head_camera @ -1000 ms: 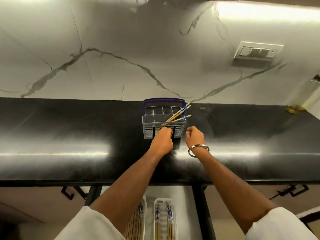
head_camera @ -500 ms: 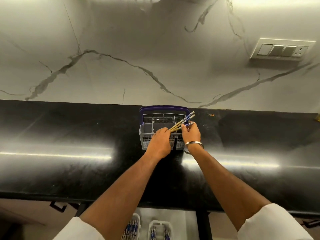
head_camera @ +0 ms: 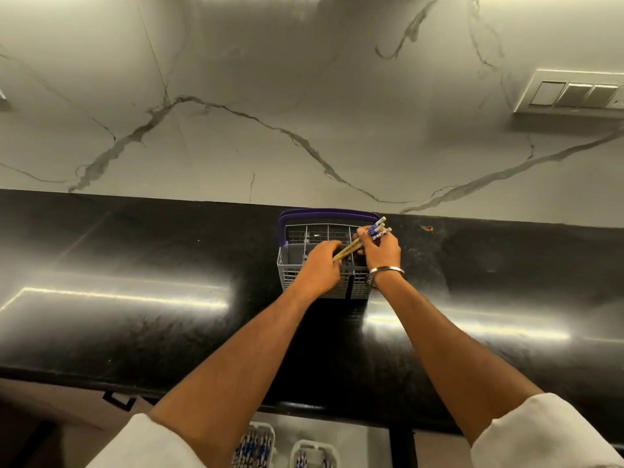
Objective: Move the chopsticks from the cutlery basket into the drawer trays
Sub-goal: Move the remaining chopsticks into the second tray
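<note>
So the cutlery basket, grey with a purple handle, sits toward the back edge of the black countertop, right up near the marble wall. Both hands are over it.

The right hand has its fingers curled round the upper, blue-patterned part of a small bundle of chopsticks, looks like three or so. The left hand is at the lower, plain wooden part of the same bundle, fingers curled there, though from here I honestly can't tell if it's really pinching them or just steadying them.

The bit that matters: the sticks aren't standing straight. Their long axis leans, patterned ends pointing up and toward the back right corner of the basket, plain tips down and to the left, going into a near compartment behind the left hand. I can't tell if the tips have cleared the basket. The right hand has the better hold, so I'd guess it does the lifting.

The drawer trays are the opposite way entirely, down below the front edge of the countertop, between the person's forearms, already holding some chopsticks. So my read is the bundle has to come up along that lean first, then travel back toward the person and down.
</note>
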